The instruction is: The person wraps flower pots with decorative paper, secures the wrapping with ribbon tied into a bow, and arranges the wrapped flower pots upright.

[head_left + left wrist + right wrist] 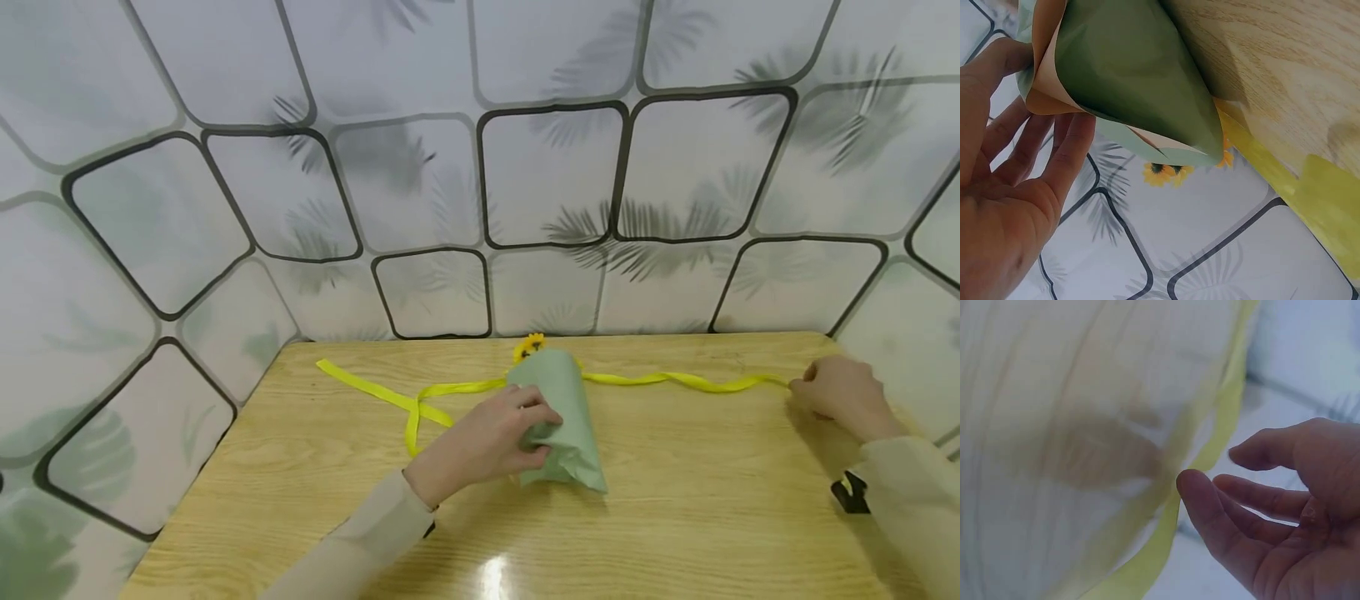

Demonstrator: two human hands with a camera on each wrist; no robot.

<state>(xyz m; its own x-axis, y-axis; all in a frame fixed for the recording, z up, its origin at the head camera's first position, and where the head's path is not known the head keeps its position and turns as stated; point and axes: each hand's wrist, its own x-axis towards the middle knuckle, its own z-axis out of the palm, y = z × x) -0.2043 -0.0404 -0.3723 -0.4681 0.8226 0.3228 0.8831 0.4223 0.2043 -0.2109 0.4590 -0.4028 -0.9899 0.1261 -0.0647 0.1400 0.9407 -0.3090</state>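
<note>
A bundle wrapped in pale green paper lies on the table with small sunflowers peeking out at its far end. My left hand holds the near part of the wrap, thumb and fingers at the paper's edge; the left wrist view shows the folded paper with a tan inner side. A yellow ribbon runs under or behind the bundle to both sides. At the ribbon's right end is my right hand. In the right wrist view its thumb and index finger stand apart, the index fingertip touching the ribbon.
The ribbon's left part lies crossed over itself in a loop on the wooden table. Behind the table's far edge hangs a patterned white cloth or wall covering, which also rises at both sides.
</note>
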